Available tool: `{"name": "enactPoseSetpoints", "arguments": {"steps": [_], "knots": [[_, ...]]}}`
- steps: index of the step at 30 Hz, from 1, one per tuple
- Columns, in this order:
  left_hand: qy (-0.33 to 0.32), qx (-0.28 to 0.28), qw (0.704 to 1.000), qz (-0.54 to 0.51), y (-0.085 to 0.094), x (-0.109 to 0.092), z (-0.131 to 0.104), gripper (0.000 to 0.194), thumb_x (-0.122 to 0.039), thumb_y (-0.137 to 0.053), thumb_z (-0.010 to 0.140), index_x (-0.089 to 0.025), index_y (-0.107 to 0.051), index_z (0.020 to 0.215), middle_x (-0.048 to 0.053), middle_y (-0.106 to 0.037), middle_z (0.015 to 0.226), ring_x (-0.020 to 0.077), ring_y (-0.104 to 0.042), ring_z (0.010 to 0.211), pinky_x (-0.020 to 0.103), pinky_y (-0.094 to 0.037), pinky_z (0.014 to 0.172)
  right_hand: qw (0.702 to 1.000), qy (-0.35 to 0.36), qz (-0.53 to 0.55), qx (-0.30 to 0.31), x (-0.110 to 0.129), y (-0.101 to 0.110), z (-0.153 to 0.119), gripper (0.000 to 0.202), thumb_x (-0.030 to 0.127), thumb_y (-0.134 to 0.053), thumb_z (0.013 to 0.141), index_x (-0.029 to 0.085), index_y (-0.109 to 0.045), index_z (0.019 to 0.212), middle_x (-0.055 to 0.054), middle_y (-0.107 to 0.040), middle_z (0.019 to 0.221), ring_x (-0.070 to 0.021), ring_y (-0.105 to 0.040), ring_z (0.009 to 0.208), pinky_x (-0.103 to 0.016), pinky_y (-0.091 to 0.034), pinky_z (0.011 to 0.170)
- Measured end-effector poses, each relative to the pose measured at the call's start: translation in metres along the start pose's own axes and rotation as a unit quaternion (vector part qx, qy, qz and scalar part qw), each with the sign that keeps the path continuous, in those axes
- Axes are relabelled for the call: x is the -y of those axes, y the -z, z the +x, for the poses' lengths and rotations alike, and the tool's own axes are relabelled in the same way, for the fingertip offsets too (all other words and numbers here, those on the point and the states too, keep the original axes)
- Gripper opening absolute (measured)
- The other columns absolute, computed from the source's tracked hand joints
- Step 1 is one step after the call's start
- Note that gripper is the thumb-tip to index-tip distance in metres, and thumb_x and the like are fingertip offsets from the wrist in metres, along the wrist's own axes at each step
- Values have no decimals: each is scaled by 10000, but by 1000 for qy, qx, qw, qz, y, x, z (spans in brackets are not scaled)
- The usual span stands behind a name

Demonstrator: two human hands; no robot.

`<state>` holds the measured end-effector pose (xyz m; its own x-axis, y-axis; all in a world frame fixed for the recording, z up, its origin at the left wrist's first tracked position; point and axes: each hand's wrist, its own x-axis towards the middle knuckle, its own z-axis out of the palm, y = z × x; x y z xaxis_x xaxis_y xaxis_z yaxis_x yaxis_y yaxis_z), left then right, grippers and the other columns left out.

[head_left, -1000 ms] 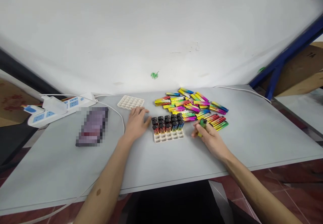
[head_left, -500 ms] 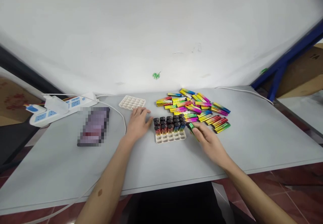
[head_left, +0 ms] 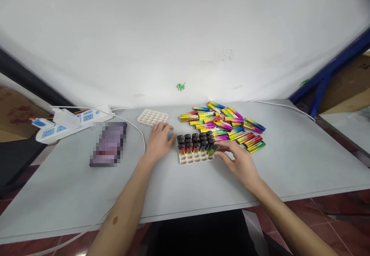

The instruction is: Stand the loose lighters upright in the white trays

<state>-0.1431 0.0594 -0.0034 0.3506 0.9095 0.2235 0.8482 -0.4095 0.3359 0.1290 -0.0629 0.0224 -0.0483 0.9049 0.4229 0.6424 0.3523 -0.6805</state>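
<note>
Upright lighters [head_left: 189, 148] with black tops and shiny coloured bodies fill the back rows of a white tray [head_left: 197, 159]; its front holes are bare. My right hand [head_left: 238, 161], at the tray's right side, pinches a green-yellow lighter [head_left: 213, 150] between thumb and fingers. That lighter is tilted over the tray's right edge, and I cannot tell whether its base is in a hole. My left hand [head_left: 158, 140] rests on the table left of the tray with fingers spread, holding nothing. Just behind its fingertips lies a second white tray [head_left: 152, 116] with bare holes.
A loose pile of metallic multicoloured lighters [head_left: 222, 123] lies behind and right of the filled tray. At left are a blurred-out phone-like device [head_left: 108, 144] and a white power strip [head_left: 86, 117] with cables. A white wall closes the table's back.
My right hand has brought the green-yellow lighter from beside the tray up to its right edge, more upright than before. My left hand stays in place.
</note>
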Motion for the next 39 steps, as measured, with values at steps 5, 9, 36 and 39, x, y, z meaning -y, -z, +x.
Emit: {"name": "enactPoseSetpoints", "arguments": {"steps": [5,9,36,39], "knots": [[1,-5,1000,-3,1,-1,0,280,-340,-496,937,-199,-617,1147,127,-561,1271,328,-444,1237,502,-380,1085,999,3,-39,17,-6,-4,-3,223,335,-590,956,278,-608,1170,-69,-725,1065,-219,-725,848,-351,-591,720],[-1,-4,1000,-2,0,0,0,274,-342,-496,939,-207,-613,1146,122,-558,1266,329,-441,1243,505,-379,1081,994,50,-94,32,-7,-6,-7,235,287,-520,986,295,-613,1202,-79,-696,1118,-222,-708,938,-360,-579,779],[-1,-11,1000,4,-1,1,1,284,-315,-504,923,-186,-619,1148,132,-572,1268,329,-448,1252,509,-388,1084,969,-224,90,-47,-51,66,-17,543,511,-677,853,237,-529,1298,-25,-670,834,-180,-629,708,-341,-536,681],[-5,-11,1000,6,-1,1,1,291,-312,-502,924,-178,-621,1154,133,-573,1269,329,-452,1249,504,-388,1086,961,-235,130,-71,-47,59,-1,362,505,-592,912,223,-624,1136,30,-526,628,-140,-506,563,-282,-453,527]]}}
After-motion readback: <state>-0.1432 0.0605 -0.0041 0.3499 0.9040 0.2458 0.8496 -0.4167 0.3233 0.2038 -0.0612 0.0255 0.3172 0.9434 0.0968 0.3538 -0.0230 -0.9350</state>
